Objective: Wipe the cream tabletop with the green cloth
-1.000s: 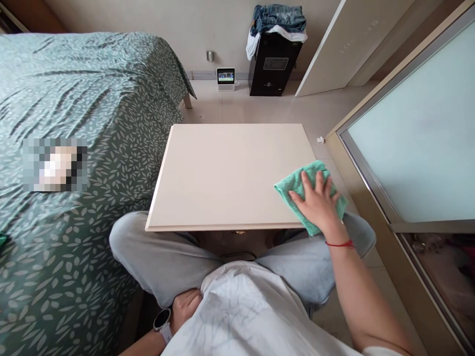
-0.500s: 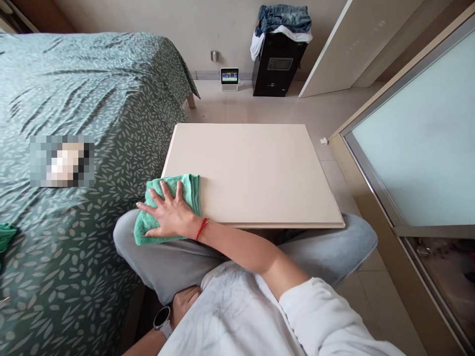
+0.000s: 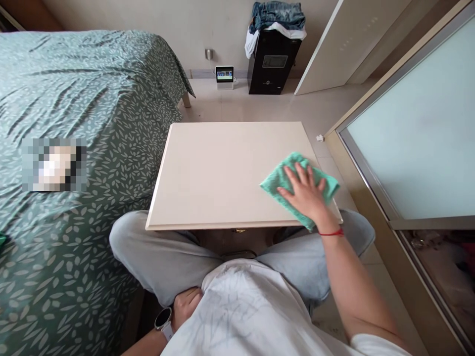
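Under my right hand, a green cloth lies against the right side of a pale, flat rectangular tabletop. The fingers of that hand are spread flat over the cloth, and a red string circles the wrist. Part of the cloth hangs past the tabletop's right edge. My left hand rests in my lap against the left thigh, its fingers curled closed. The shirt and leg hide its fingertips, so I cannot see whether anything is in them. A watch is on the left wrist.
A bed with a green leaf-patterned sheet stands at left, carrying a blurred-out item. Beyond the tabletop are a small screen and a black cabinet topped with jeans. A frosted sliding door borders the right.
My right hand has swept the green cloth from the tabletop's near left corner across to its right side. The cloth is now turned at an angle. My left hand stays in place.
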The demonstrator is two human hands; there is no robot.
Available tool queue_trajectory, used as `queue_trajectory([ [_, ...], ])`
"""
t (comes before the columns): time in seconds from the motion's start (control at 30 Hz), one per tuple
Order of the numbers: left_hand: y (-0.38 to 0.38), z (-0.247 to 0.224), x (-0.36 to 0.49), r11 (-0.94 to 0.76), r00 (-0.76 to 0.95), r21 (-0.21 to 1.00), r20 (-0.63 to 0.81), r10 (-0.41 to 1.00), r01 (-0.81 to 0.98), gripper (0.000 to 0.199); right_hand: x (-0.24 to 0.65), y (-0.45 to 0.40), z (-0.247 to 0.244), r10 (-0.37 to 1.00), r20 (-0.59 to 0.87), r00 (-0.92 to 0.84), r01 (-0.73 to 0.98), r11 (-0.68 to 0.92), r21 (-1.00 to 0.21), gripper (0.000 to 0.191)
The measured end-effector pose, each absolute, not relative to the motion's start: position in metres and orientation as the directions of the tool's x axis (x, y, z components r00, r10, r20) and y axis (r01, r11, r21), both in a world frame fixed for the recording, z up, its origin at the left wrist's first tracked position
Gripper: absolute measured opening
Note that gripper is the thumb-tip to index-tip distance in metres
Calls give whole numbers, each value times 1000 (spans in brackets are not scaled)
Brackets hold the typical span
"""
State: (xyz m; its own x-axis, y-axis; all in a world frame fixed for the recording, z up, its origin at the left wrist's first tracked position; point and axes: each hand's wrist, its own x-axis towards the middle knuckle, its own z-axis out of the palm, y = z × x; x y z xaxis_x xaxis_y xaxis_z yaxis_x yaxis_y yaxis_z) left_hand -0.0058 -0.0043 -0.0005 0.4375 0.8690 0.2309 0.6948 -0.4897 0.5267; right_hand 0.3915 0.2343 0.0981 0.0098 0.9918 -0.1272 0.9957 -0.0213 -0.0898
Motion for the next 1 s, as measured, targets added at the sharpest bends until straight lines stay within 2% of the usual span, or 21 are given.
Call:
queue_trajectory([
  [0.13, -3, -1, -6, -504, 453, 540, 237, 860, 674, 36, 429, 238, 88, 973, -62, 224, 962, -231, -148, 87],
  [0.23, -3, -2, -6, -506, 456, 547, 239, 858, 666, 35, 386, 253, 94, 971, -118, 209, 969, -222, -112, 92],
  [0.3, -2, -2, -6, -511, 458, 551, 244, 855, 660, 34, 335, 266, 102, 985, -147, 85, 989, -101, -106, 92],
  [0.37, -2, -2, -6, -517, 459, 552, 253, 851, 654, 34, 275, 279, 111, 982, -157, -108, 985, 84, -151, 93],
  [0.53, -3, -1, -6, -510, 436, 546, 271, 858, 665, 39, 127, 290, 128, 828, -150, -540, 825, 486, -287, 95],
  [0.63, -4, -2, -6, -494, 421, 545, 263, 868, 678, 38, 76, 288, 132, 727, -117, -677, 720, 621, -308, 91],
  [0.73, -5, -3, -8, -480, 416, 552, 247, 875, 682, 37, 72, 292, 132, 661, -93, -745, 654, 695, -300, 85],
  [0.8, -5, -4, -8, -477, 421, 560, 237, 876, 678, 38, 95, 301, 130, 660, -95, -745, 654, 696, -295, 83],
  [0.87, -5, -5, -9, -474, 424, 567, 229, 876, 673, 38, 136, 313, 128, 718, -131, -683, 720, 634, -282, 84],
  [1.0, -4, -3, -8, -471, 427, 575, 221, 877, 669, 36, 255, 332, 121, 905, -192, -379, 921, 349, -173, 82],
])
